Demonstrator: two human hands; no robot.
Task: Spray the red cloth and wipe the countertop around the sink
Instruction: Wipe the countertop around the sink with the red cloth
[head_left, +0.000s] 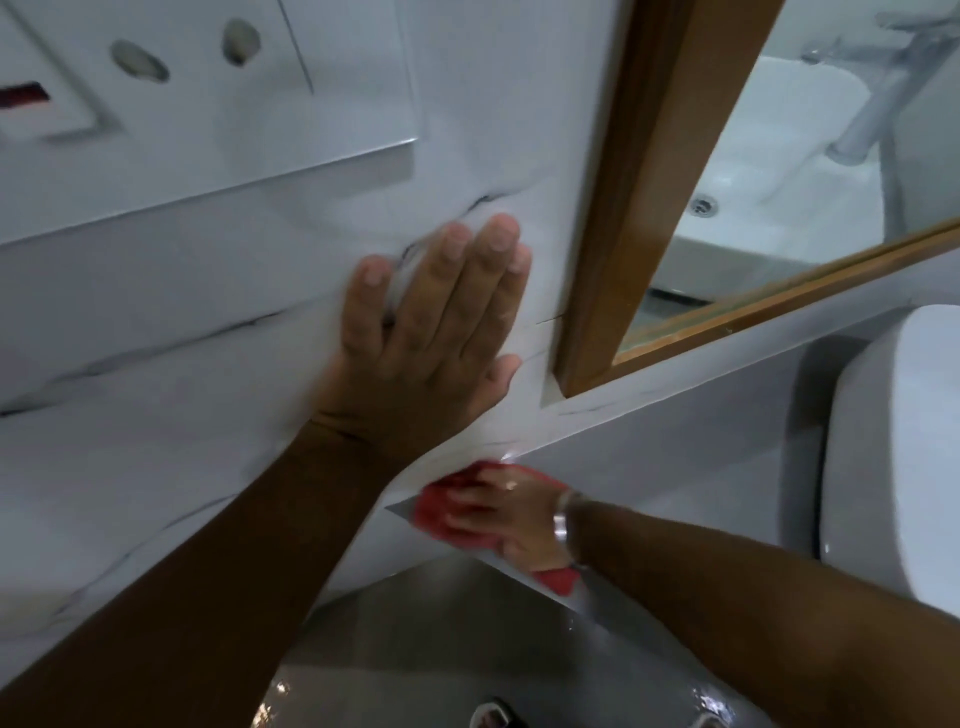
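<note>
My right hand (511, 512), a metal bangle on its wrist, presses the red cloth (441, 512) flat on the corner of the narrow grey countertop ledge (613, 603), just below the wall. The cloth shows on both sides of the hand. My left hand (441, 322) lies flat against the white marbled wall (156, 389) above it, fingers stretched out and close together, holding nothing that I can make out. No spray bottle is in view. The sink (769, 171) and its tap show only as a reflection in the mirror.
A wood-framed mirror (618, 208) hangs on the wall right of my left hand. A white switch panel (156, 104) sits at the upper left. A rounded white ceramic fixture (893, 457) stands at the right. Wet grey floor (441, 649) lies below the ledge.
</note>
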